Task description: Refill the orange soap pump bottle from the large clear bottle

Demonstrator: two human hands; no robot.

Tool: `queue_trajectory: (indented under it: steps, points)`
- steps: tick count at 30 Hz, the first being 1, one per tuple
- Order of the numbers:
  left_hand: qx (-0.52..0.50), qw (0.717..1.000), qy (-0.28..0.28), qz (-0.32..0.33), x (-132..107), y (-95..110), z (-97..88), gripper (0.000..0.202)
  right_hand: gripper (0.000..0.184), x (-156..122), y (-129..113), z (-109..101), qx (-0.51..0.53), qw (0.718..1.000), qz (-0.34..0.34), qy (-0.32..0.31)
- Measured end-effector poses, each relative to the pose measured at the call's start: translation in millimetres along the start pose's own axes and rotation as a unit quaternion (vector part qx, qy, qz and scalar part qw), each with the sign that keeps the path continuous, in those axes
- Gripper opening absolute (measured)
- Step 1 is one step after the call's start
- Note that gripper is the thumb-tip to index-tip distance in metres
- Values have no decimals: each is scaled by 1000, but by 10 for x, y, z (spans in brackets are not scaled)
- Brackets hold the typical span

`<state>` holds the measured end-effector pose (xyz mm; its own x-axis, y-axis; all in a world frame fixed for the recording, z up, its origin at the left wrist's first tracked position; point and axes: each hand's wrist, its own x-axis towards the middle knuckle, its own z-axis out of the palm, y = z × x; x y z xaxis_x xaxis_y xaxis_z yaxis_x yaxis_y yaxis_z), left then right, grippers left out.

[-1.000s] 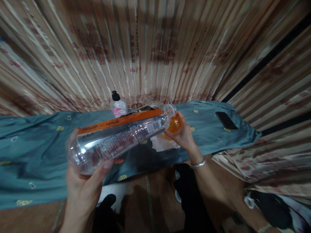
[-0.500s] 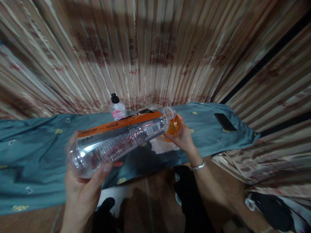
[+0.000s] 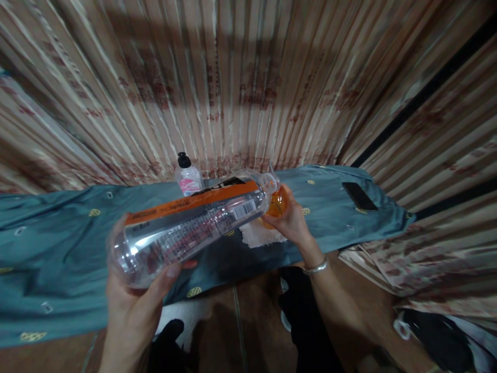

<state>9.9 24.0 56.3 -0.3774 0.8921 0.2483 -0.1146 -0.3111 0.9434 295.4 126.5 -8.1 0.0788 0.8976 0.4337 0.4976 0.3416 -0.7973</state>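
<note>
My left hand (image 3: 134,303) is closed round the base of a large clear plastic bottle (image 3: 190,225) with an orange and silver label. The bottle lies tipped almost flat, its open neck pointing right and slightly up. That neck meets a small round orange container (image 3: 277,203), which my right hand (image 3: 291,223) grips from below and the side. A silver bangle sits on my right wrist. Under the orange container a white cloth (image 3: 256,234) lies on the blue-green patterned cloth (image 3: 58,243) that covers a low surface.
A small clear bottle (image 3: 188,177) with a black cap and pink label stands at the back by the striped curtain (image 3: 248,83). A black phone (image 3: 359,196) lies on the right end of the blue-green cloth. Brown floor and dark clothing show below.
Both hands and the two containers keep almost the same pose. The view has shifted slightly.
</note>
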Motion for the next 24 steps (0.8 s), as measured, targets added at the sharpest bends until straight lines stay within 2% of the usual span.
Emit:
queue_trajectory:
  steps: [9, 24]
  points:
    - [-7, 1000, -12, 9, 10, -34, -19, 88, 93, -2, -46, -9, -7, 1000, 17, 18]
    - [5, 1000, 2, -9, 1, -25, -27, 102, 90, 0, -59, -11, -8, 1000, 17, 24]
